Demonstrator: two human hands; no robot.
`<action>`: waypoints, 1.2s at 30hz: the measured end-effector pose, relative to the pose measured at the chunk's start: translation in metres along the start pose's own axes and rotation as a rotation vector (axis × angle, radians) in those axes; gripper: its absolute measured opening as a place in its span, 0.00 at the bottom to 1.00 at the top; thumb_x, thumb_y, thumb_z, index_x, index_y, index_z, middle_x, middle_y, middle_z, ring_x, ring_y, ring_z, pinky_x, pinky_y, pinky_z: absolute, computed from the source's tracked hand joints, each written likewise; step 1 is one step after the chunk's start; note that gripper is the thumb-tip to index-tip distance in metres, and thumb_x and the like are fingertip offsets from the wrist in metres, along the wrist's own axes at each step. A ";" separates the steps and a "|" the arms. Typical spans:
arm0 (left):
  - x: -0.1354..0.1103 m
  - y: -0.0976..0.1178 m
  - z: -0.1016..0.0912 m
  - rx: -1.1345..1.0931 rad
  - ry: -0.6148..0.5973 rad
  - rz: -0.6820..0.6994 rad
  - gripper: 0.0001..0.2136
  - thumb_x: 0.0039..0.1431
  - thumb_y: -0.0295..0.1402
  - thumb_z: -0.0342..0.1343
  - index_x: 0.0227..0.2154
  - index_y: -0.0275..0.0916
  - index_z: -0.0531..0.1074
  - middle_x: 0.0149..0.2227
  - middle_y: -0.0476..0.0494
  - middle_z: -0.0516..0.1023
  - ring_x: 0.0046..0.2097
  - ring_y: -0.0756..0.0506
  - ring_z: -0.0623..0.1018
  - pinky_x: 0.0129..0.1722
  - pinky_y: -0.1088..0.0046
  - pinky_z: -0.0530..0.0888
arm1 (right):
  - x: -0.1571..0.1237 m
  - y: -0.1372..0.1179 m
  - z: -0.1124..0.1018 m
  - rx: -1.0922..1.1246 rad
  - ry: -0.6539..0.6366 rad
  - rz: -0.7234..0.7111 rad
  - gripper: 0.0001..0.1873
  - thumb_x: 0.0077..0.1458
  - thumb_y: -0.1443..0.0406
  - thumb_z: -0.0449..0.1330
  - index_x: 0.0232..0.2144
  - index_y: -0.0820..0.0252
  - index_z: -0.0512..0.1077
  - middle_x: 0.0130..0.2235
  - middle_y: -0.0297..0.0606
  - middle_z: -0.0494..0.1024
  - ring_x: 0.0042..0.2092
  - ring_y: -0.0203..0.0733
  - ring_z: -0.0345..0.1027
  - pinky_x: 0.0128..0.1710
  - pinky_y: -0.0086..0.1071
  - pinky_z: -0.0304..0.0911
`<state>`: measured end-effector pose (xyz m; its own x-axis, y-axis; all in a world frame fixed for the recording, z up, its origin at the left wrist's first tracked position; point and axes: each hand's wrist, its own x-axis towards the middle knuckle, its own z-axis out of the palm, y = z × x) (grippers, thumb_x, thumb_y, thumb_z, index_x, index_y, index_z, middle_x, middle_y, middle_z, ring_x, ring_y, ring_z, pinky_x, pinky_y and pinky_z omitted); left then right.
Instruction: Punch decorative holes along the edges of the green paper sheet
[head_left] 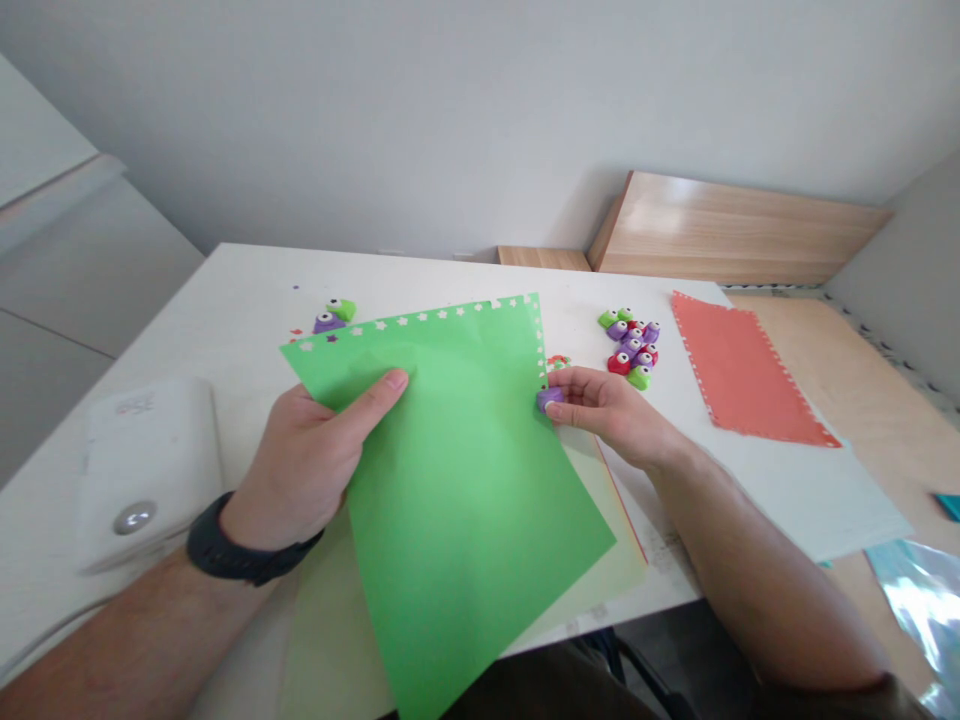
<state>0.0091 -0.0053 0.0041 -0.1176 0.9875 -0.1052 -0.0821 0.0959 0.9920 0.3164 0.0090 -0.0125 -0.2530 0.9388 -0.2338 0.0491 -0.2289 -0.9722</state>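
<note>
Paper (465,520), a green sheet with star-shaped cutouts along its top and right edges, sits mid-view, and it looks light and floppy, best held near an edge. My left hand (307,465) pinches it, thumb on top and fingers under. My right hand (607,412) is closed around a small purple craft punch (550,400) at the sheet's right edge; I cannot tell if the paper is inside its slot. At 2 o'clock lie a cluster of craft punches (628,348) and a red-orange sheet (742,375); two more punches (328,322) sit at 11 o'clock.
</note>
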 end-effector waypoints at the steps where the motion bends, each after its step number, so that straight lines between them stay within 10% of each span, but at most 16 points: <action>1: 0.000 0.000 0.000 0.000 0.003 0.002 0.19 0.55 0.41 0.74 0.49 0.40 0.85 0.53 0.41 0.86 0.46 0.39 0.87 0.45 0.69 0.85 | 0.000 0.000 0.000 0.002 0.002 0.003 0.23 0.48 0.59 0.78 0.45 0.58 0.79 0.40 0.36 0.82 0.42 0.40 0.75 0.49 0.38 0.68; 36: 0.004 0.002 0.000 -0.168 -0.091 -0.108 0.21 0.50 0.30 0.75 0.48 0.40 0.84 0.50 0.40 0.87 0.42 0.37 0.88 0.39 0.68 0.86 | 0.002 -0.002 0.000 -0.026 0.070 -0.047 0.22 0.47 0.58 0.78 0.42 0.58 0.79 0.41 0.37 0.82 0.41 0.40 0.74 0.47 0.37 0.69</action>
<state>0.0083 -0.0009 0.0052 -0.0097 0.9805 -0.1963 -0.2543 0.1875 0.9488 0.3163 0.0117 -0.0108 -0.1878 0.9641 -0.1877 0.0641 -0.1787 -0.9818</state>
